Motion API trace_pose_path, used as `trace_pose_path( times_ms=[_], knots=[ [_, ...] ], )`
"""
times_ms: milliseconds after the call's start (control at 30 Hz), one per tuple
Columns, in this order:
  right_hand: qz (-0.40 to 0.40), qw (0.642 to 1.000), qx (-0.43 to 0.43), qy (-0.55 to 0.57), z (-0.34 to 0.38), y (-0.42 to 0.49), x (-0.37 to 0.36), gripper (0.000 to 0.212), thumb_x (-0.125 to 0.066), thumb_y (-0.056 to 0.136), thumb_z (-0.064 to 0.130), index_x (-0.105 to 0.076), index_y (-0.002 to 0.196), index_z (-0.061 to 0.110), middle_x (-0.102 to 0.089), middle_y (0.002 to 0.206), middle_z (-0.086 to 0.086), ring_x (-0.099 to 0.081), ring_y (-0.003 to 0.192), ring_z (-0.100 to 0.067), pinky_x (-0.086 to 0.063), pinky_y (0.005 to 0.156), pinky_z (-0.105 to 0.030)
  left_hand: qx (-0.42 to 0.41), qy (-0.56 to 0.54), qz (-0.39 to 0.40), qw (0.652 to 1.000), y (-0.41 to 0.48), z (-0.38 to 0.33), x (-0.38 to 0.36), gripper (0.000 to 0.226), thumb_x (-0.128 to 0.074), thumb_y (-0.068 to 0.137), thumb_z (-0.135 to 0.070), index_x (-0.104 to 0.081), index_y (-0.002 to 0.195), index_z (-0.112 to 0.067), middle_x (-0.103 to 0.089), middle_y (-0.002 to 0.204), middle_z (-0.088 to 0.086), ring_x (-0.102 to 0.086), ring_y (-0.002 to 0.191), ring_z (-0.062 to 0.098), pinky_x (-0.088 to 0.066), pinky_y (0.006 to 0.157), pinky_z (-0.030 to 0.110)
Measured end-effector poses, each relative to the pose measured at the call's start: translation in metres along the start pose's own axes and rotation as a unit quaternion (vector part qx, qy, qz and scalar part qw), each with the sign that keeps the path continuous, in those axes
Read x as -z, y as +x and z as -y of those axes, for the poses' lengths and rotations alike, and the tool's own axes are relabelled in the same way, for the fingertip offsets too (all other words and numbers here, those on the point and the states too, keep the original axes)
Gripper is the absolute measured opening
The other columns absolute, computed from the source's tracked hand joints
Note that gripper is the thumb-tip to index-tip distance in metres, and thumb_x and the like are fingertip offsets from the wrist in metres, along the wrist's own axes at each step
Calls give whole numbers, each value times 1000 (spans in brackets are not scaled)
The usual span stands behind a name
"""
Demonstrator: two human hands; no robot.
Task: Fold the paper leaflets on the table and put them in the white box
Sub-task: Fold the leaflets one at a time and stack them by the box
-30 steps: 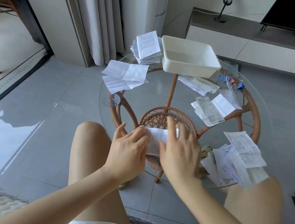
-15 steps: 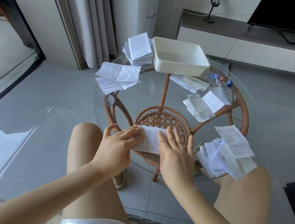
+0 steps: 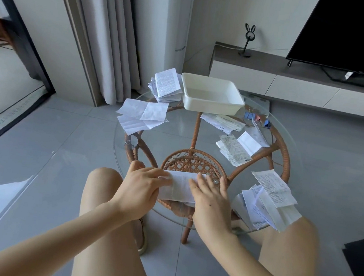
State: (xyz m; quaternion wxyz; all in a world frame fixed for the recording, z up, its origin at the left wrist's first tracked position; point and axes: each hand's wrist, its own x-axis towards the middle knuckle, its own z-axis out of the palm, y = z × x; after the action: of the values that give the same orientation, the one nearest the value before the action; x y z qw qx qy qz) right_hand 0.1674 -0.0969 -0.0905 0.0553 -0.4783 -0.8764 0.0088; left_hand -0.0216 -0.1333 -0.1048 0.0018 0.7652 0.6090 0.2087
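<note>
A folded printed leaflet [image 3: 180, 186] lies at the near edge of the round glass table [image 3: 176, 135]. My left hand [image 3: 141, 185] presses its left end with flat fingers. My right hand [image 3: 209, 196] lies flat on its right end, fingers straight. The empty white box [image 3: 211, 94] stands at the far side of the table. More leaflets lie around: a stack [image 3: 166, 87] left of the box, unfolded sheets [image 3: 141, 116] at the left, printed ones [image 3: 235, 147] at the right, and a pile [image 3: 266, 205] near my right knee.
Binder clips [image 3: 258, 119] lie right of the box, near more slips [image 3: 222, 122]. The table has a rattan frame [image 3: 284, 154] under the glass. My knees flank its near edge. A TV cabinet [image 3: 296, 80] and curtains [image 3: 102, 33] stand behind.
Both hands have slid slightly apart along the leaflet, pressing it flatter. The head camera has tilted up, so more of the room shows.
</note>
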Motion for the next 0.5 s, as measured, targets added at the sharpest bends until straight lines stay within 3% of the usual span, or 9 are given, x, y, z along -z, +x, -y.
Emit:
trace_pose_path(
  times_ms=[67,100,233,367,433,500],
  knots=[
    [40,999,7,-14,-3,10,8,60,-42,92,4,-26,149,16,-16,158,-6,-12,146,-23,11,114,-48,0,16,3,1000,6,5,-1,41,-36,80,-17,-73,94,-27,-67,111,-12,-65,93,11,-27,83,32],
    [57,998,5,-22,-4,15,12,60,-38,94,5,-21,150,18,-12,159,-5,-7,147,-21,14,114,-48,-2,29,-1,1000,10,7,-2,38,-38,81,-19,-73,94,-27,-67,111,-12,-65,94,11,-26,85,32],
    [59,998,8,-31,-10,50,17,60,-42,95,11,-21,150,20,-16,158,-3,-10,146,-22,16,112,-48,8,60,-38,997,34,18,-2,31,-46,82,-19,-75,92,-25,-70,108,-6,-67,95,16,-26,83,31],
    [66,997,-7,-45,-12,85,16,57,-33,96,7,-19,151,16,-17,158,-7,-9,146,-23,11,116,-50,101,123,-95,983,71,46,10,29,-77,63,-8,-75,91,-15,-71,104,6,-68,91,26,-28,85,32],
    [74,995,-13,-61,-9,98,16,56,-27,95,5,-18,150,10,-18,157,-11,-10,146,-25,10,116,-50,148,166,-75,972,88,61,16,41,-84,57,-15,-71,95,-8,-68,106,12,-65,96,30,-29,88,34],
    [72,994,-27,-74,-6,114,13,54,-24,96,6,-18,149,5,-20,156,-14,-12,145,-26,10,116,-50,186,181,-12,966,106,75,16,47,-74,73,-28,-61,112,-5,-58,123,16,-52,118,32,-27,102,36]
  ],
)
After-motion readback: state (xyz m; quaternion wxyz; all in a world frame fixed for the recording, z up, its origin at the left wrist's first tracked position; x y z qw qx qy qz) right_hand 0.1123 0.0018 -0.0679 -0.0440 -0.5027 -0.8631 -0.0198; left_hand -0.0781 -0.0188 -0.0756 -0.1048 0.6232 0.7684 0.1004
